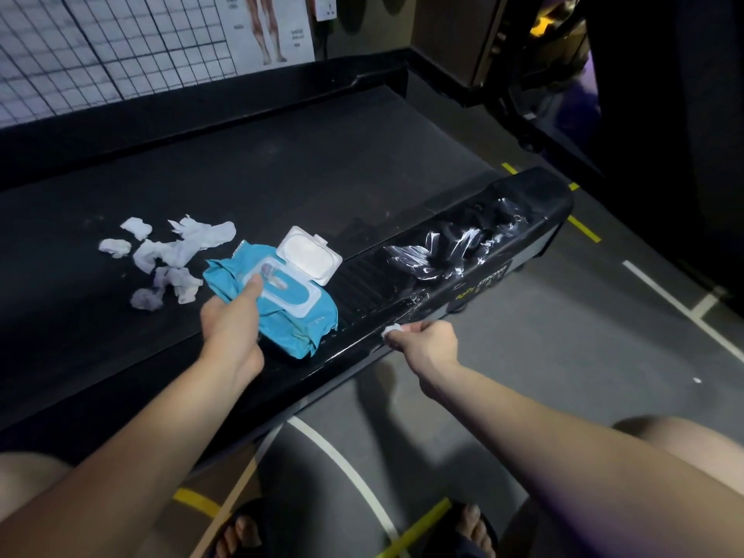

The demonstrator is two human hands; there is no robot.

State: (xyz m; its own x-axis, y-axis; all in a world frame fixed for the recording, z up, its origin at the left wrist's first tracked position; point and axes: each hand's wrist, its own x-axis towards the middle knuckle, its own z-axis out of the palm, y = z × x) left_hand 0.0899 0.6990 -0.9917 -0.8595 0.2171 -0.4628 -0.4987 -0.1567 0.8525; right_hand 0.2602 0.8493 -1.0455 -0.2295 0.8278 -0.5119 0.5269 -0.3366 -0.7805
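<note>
A blue pack of wet wipes (296, 316) lies on the black treadmill side rail (475, 283), its white lid flipped open. My left hand (229, 328) holds the pack at its near left corner, thumb on top by the opening. My right hand (426, 340) pinches a small crumpled white wipe (392, 330) against the rail's outer edge. White smears of foam or cleaner (455, 247) cover the rail further right. Several used crumpled wipes (169, 255) lie on the treadmill belt (282, 175) to the left of the pack.
A wire grid panel (100, 46) with a poster stands behind the treadmill. Dark gym equipment (604, 74) fills the upper right. The grey floor (563, 356) has white and yellow lines. My feet in sandals (241, 533) are at the bottom.
</note>
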